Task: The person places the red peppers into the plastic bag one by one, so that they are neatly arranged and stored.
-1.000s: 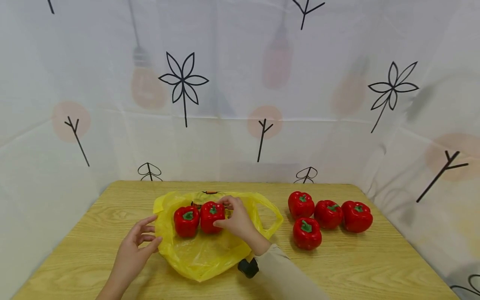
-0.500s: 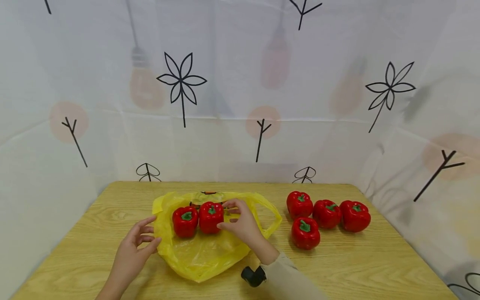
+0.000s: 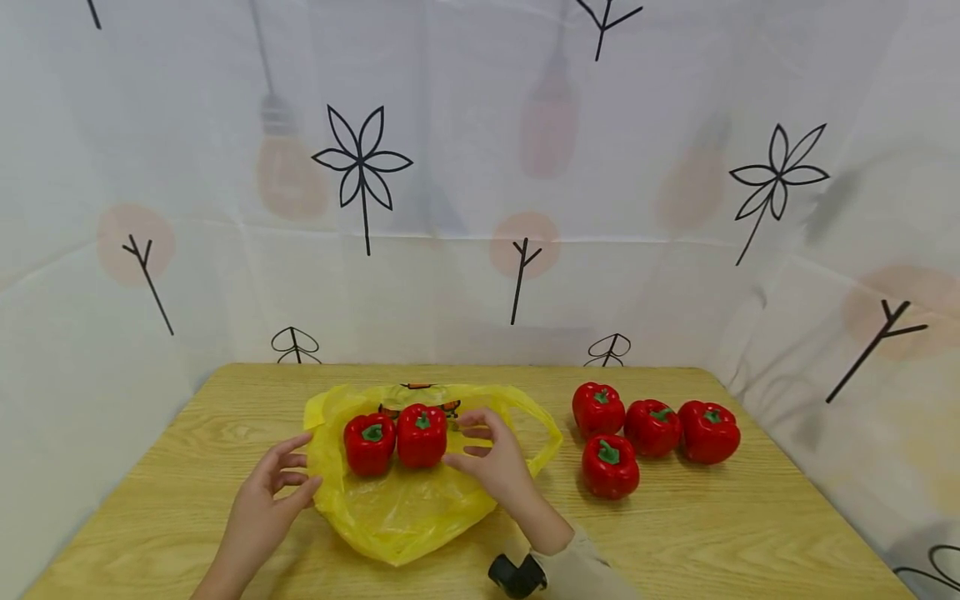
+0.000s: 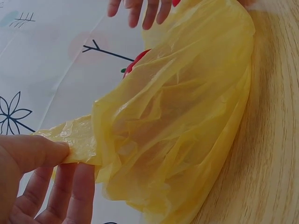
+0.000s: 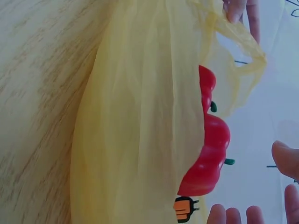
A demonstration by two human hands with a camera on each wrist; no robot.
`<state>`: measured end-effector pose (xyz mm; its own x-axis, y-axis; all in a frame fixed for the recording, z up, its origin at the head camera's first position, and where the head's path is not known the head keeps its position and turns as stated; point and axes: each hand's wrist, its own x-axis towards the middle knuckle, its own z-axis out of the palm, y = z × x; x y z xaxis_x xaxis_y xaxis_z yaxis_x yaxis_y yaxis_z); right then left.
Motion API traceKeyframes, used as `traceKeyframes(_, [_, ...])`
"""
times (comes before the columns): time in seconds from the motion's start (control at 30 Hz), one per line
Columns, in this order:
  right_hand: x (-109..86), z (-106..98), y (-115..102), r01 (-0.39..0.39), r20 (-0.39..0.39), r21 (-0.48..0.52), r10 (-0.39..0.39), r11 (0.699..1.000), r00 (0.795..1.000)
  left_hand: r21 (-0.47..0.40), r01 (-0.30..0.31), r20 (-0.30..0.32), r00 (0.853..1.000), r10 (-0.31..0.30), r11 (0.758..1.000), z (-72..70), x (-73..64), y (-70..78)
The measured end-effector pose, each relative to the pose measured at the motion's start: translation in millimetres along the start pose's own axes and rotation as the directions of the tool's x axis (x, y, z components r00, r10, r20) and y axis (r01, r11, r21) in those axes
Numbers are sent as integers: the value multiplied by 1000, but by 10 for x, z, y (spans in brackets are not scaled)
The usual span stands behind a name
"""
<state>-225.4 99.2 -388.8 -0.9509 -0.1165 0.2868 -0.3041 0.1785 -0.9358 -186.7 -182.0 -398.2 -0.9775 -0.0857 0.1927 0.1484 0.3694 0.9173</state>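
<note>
Pinching lightly with your left hand (image 3: pixel 262 497), like you are, should hold the bag (image 3: pixel 401 529) open around the two peppers (image 3: pixel 370 450) inside; no brand or words I can read on the orange-and-black print (image 5: pixel 183 209) behind them. Your right hand's (image 3: pixel 504 462) spread just beside them, gripping nothing, so I'd watch it doesn't snag the handle (image 3: pixel 556 437). Other four peppers (image 3: pixel 611 473) sit farther right on the table (image 3: pixel 712 533).
</note>
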Motion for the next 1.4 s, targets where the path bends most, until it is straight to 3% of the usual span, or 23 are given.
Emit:
traceKeyframes(0.8, [-192,-283,-63,-12,-123,76,22,997,992,-1,-31,-1,1000,31,1000,-1,-17,-2])
traceKeyframes(1.4, [-300,-572,-136,-49,-225,54,60,997,972,-10,-28,-3,1000,28,1000,-3,-16,-3])
